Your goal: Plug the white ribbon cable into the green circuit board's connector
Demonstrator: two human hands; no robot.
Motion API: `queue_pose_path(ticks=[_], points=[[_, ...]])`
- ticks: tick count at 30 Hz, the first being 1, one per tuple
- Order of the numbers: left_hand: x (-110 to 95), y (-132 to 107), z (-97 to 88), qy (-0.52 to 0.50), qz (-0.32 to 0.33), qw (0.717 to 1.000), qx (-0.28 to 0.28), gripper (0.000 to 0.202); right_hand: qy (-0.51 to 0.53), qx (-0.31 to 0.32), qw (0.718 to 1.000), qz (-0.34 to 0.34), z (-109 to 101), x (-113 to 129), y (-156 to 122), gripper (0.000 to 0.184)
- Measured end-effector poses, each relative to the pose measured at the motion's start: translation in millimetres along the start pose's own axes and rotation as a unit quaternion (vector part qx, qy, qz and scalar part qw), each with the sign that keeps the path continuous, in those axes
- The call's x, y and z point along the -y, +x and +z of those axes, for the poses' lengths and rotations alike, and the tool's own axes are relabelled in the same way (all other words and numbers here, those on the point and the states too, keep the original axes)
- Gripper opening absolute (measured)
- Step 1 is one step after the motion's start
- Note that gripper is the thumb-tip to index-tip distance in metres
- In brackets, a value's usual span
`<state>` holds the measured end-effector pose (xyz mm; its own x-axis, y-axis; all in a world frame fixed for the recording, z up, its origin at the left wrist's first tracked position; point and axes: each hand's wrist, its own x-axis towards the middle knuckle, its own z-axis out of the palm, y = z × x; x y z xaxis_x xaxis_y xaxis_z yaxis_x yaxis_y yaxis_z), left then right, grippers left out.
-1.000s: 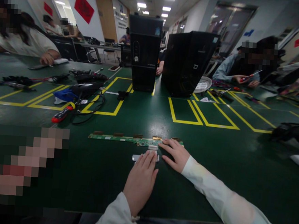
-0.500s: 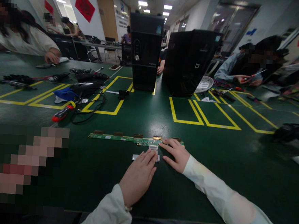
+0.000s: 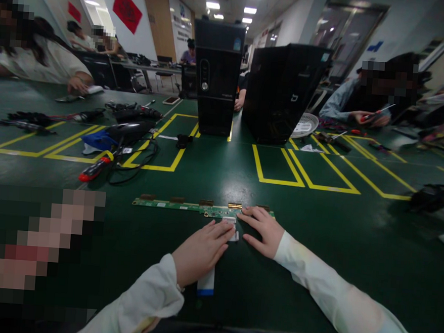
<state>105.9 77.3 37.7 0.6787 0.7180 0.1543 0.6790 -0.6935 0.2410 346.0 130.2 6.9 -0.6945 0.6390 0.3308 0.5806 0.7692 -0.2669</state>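
A long, narrow green circuit board [image 3: 169, 204] lies flat on the dark green table, with brown and gold tabs along its far edge. A white ribbon cable [image 3: 205, 281] with a blue end meets the board's near edge around the middle. My left hand [image 3: 203, 246] lies over this cable, fingers stretched out and close together, the tips by the white connector [image 3: 229, 220]; the cable's middle is hidden under it. On the board's right part rest the fingertips of my right hand [image 3: 262, 232], fingers spread, thumb apart, gripping nothing.
Two black computer towers [image 3: 217, 80] stand beyond the board. At the left lie a red and black screwdriver [image 3: 95, 169] and a dark device with cables [image 3: 127, 129]. Yellow tape [image 3: 281, 182] marks rectangles on the table. Co-workers sit at both sides.
My left hand has turned and its wrist has moved left. The ribbon cable's blue end now shows below it, and less of the white strip near the fingertips is seen. My right hand stays put.
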Motion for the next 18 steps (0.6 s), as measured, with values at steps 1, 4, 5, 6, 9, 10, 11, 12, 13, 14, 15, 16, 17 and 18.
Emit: queue_pose_path(ticks=[1, 4, 5, 6, 9, 10, 11, 12, 13, 14, 15, 16, 17, 18], points=[[3, 1, -1.7, -0.002, 0.008, 1.0, 0.003, 0.04, 0.002, 0.001, 1.0, -0.001, 0, 0, 0, 0.052], [12, 2, -6.3, 0.0, 0.035, 0.999, 0.013, 0.04, 0.009, 0.003, 1.0, -0.011, -1, -2, 0, 0.051], [14, 3, -7.3, 0.003, 0.045, 0.999, 0.016, 0.04, 0.011, 0.004, 1.0, -0.014, -1, -3, 0, 0.051], [17, 3, -7.9, 0.007, 0.053, 0.998, 0.016, 0.039, 0.012, 0.006, 1.0, -0.017, -2, -4, 0, 0.051], [19, 3, -7.1, 0.016, 0.066, 0.998, 0.001, 0.039, 0.011, 0.013, 1.0, -0.017, -2, -6, -1, 0.052], [18, 3, -6.3, 0.018, 0.064, 0.998, -0.005, 0.039, 0.008, 0.014, 1.0, -0.016, -2, -6, -1, 0.052], [16, 2, -5.4, 0.021, 0.058, 0.998, -0.011, 0.039, 0.005, 0.013, 1.0, -0.015, -1, -6, -1, 0.051], [13, 2, -4.5, 0.023, 0.049, 0.998, -0.015, 0.039, 0.002, 0.012, 1.0, -0.014, -1, -5, -1, 0.05], [10, 2, -3.6, 0.025, 0.038, 0.999, -0.017, 0.039, -0.002, 0.009, 1.0, -0.012, -1, -4, -1, 0.049], [5, 1, -2.7, 0.029, 0.025, 0.999, -0.019, 0.039, -0.006, 0.007, 1.0, -0.009, -1, -3, -1, 0.048], [0, 1, -1.8, 0.032, 0.011, 0.999, -0.022, 0.04, -0.01, 0.004, 1.0, -0.005, 0, -2, -1, 0.047], [-5, 0, -0.6, 0.037, -0.004, 0.999, -0.023, 0.041, -0.014, 0.002, 1.0, 0.0, 0, 0, -1, 0.046], [-10, 0, 0.6, 0.043, -0.019, 0.999, -0.023, 0.043, -0.018, 0.0, 1.0, 0.005, -1, 2, -1, 0.045], [-14, 0, 2.0, 0.047, -0.03, 0.998, -0.021, 0.045, -0.021, -0.001, 1.0, 0.009, -1, 4, 0, 0.044]])
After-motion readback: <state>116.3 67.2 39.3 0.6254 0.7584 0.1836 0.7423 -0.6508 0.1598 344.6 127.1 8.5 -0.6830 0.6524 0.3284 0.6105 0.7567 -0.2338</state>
